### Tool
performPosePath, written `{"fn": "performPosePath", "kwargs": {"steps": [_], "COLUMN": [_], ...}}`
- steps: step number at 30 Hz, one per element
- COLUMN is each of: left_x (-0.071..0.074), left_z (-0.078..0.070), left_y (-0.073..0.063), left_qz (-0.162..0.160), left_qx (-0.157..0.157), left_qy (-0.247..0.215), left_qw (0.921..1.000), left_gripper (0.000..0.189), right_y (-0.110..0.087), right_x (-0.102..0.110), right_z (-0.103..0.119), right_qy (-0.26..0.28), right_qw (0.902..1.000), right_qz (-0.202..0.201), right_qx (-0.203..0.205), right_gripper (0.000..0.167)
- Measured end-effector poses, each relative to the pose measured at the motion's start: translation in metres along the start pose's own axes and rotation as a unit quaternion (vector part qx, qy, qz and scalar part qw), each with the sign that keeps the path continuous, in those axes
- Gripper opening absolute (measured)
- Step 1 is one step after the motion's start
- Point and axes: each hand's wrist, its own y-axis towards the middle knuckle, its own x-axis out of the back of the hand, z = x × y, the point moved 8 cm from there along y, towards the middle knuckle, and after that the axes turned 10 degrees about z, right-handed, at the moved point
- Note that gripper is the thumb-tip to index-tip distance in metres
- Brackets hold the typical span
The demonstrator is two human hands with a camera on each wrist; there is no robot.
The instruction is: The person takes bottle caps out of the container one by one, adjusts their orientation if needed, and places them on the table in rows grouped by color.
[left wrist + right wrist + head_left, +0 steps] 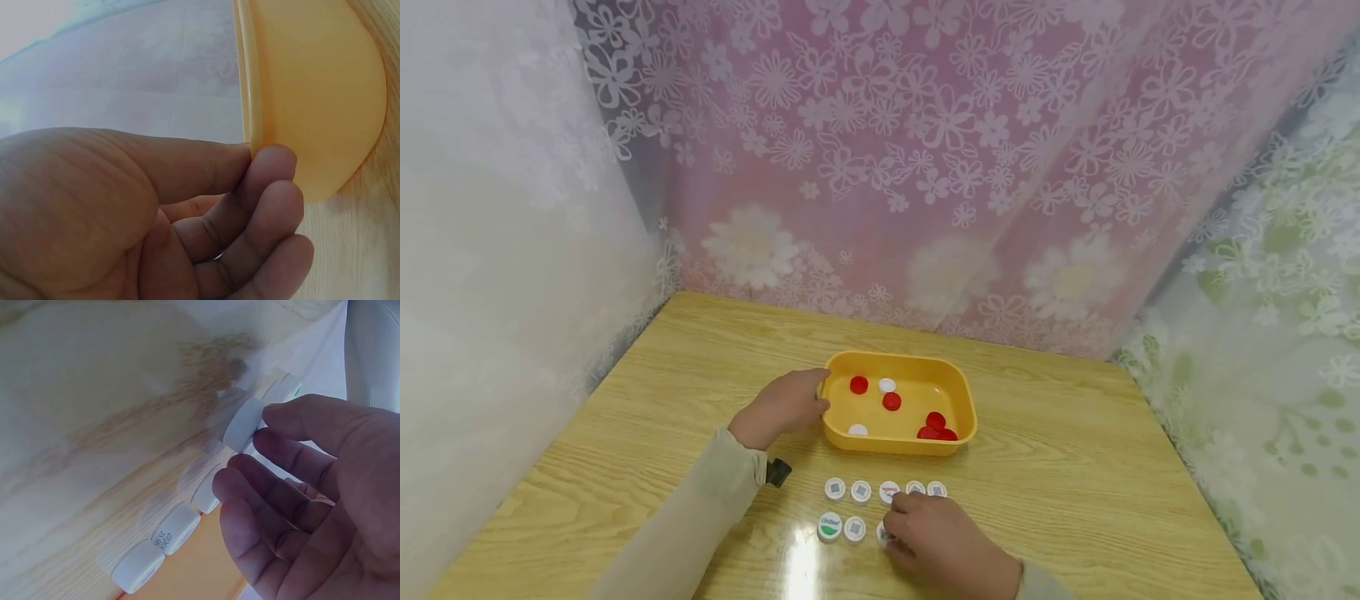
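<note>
"What did we see nearest us?"

"We saw the right hand [951, 537], thumb and forefinger pinching a white cap [242, 426], third from the left in the near row. We couldn't tell whether that cap touched the table [1075, 467]. Left of it lay a grey-marked cap [854, 529], then a green-and-white cap [830, 527]."

"And just beyond?"

"We counted five pale caps [861, 492] in a second row."

"What about the left hand [786, 404]?"

"We found its thumb and forefinger closed on the left rim of the yellow tray [887, 447], which stood beyond both rows."

"Inside it?"

"We made out five red caps [892, 402], three bunched in the near right corner, and two plain white caps [887, 386]."

"Farthest off?"

"We saw a pink flowered curtain [925, 167]."
</note>
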Motion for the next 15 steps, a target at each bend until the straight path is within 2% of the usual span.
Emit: {"fn": "performPosePath", "kwargs": {"steps": [8, 15], "left_x": [-0.0014, -0.0002], "left_z": [-0.0014, 0.0008], "left_y": [-0.001, -0.0014], "left_qz": [0.0, 0.004], "left_qx": [-0.012, -0.005], "left_qy": [-0.015, -0.014], "left_qw": [0.9998, 0.9999], "left_gripper": [0.057, 0.058], "right_y": [-0.0006, 0.0009], "right_x": [0.0019, 0.0076], "right_z": [-0.0011, -0.0003], "right_qy": [-0.016, -0.02], "right_qw": [0.9998, 0.9993], "right_qz": [-0.013, -0.029], "right_qx": [-0.001, 0.011], "right_gripper": [0.013, 0.015]}}
